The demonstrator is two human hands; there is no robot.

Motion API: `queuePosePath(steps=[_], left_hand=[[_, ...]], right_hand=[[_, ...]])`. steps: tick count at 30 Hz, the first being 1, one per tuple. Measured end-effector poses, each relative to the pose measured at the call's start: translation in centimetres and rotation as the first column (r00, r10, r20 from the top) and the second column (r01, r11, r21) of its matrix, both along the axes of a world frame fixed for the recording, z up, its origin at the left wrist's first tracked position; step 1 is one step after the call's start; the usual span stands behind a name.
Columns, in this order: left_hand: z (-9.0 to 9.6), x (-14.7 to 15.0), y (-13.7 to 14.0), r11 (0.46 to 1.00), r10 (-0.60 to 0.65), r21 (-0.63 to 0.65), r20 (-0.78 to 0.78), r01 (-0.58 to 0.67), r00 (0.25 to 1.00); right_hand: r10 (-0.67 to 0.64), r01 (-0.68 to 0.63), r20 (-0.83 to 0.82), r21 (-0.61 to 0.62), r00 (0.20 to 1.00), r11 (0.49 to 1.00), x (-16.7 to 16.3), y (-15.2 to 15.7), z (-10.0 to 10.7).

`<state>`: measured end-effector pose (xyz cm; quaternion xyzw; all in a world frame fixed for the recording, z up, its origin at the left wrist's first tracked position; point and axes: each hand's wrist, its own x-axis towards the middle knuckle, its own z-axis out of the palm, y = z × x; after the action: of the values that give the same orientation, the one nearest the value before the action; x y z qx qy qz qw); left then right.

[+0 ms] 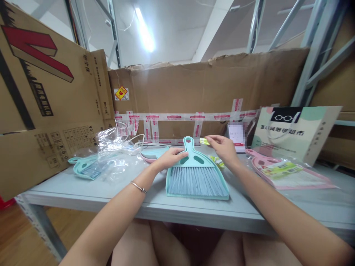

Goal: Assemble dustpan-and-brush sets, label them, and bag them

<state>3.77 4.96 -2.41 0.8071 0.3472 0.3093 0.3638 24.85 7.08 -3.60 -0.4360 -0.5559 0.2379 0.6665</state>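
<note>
Dustpan set (197, 181) looks light, stiff, soft-bristled; hold its neck (190, 150), where your left hand (171, 157) grips. Your right hand (223, 148) pinches 1 yellow-green strip (204, 141).

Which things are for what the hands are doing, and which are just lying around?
Seem part of the job:
teal dustpan with brush, in the left hand
yellow-green label, in the right hand
pink dustpan, in clear plastic with a similar label

Probably just there:
phone
paper bag
cardboard behind
</note>
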Motion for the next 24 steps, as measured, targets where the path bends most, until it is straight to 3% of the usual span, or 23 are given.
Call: queuePosePath(steps=[2, 6, 12, 16, 19, 22, 24], left_hand=[[0.0, -0.2, 0.0, 1.000, 0.021, -0.005, 0.007, -0.021, 1.000], [-0.2, -0.3, 0.5, 0.995, 0.097, 0.025, 0.004, -0.097, 0.995], [-1.0, -0.3, 1.7, 0.947, 0.312, 0.060, 0.078, -0.316, 0.947], [-1.3, -0.3, 2.3, 0.916, 0.384, 0.053, 0.179, -0.398, 0.906], [-1.4, -0.4, 2.5, 0.908, 0.393, 0.049, 0.244, -0.416, 0.887], [-1.5, -0.4, 2.6, 0.916, 0.376, 0.040, 0.265, -0.400, 0.888], [-1.6, -0.5, 2.7, 0.921, 0.366, 0.035, 0.271, -0.389, 0.890]], right_hand=[[-0.026, 0.028, -0.018, 0.093, 0.999, 0.995, 0.8, 0.3, 0.1], [0.113, -0.099, -0.074, 0.175, 0.991, 0.980, 1.0, -0.6, 0.8], [0.248, -0.261, 0.089, 0.204, 0.965, 0.943, -1.9, -4.1, 1.2], [0.290, -0.313, 0.203, 0.094, 0.935, 0.945, -2.8, -4.5, 0.7], [0.325, -0.326, 0.193, -0.028, 0.926, 0.945, -2.4, -4.2, 0.8], [0.421, -0.382, 0.145, -0.237, 0.895, 0.893, -1.5, -3.9, 1.3], [0.419, -0.350, 0.125, -0.367, 0.900, 0.862, -1.0, -3.7, 1.4]])
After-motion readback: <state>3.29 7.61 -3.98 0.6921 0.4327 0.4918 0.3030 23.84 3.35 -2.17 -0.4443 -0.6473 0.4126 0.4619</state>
